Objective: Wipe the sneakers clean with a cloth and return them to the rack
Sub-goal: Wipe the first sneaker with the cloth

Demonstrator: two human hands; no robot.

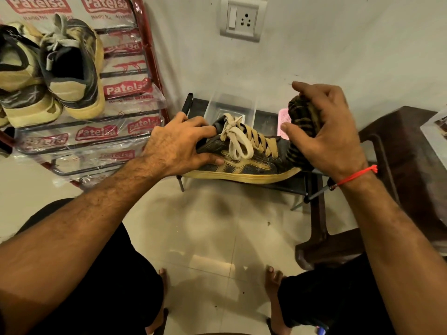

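Right hand [331, 134]: grip closed round a bunched dark striped cloth [302, 117], thumb in front, fingers curled over the top; cloth's lower end is pressed against the toe end of a dark sneaker [244, 160]. A red thread [355, 176] is worn on that wrist. Left hand [179, 146]: grip closed on the sneaker's heel and collar, fingers spread over the opening, thumb laid along the side above the sole. Sneaker is held lying on its side, toe to the right, tan stripes and yellowed sole facing the camera, cream laces [238, 139] tied in a bow. It is held over a low black table [266, 117], on which a clear plastic box [229, 105] and a pink perforated item [283, 122] are seen behind the shoe; whether the sole touches the table cannot be told. To the left, a red-framed rack [154, 68] wrapped in printed plastic is seen, with a second pair of dark-and-yellow sneakers [70, 68] placed on an upper shelf, heels toward the camera. A brown plastic stool [387, 177] stands at right, a switch-and-socket plate [243, 18] is mounted on the wall above, and bare feet are visible on the tiled floor [217, 226] below.
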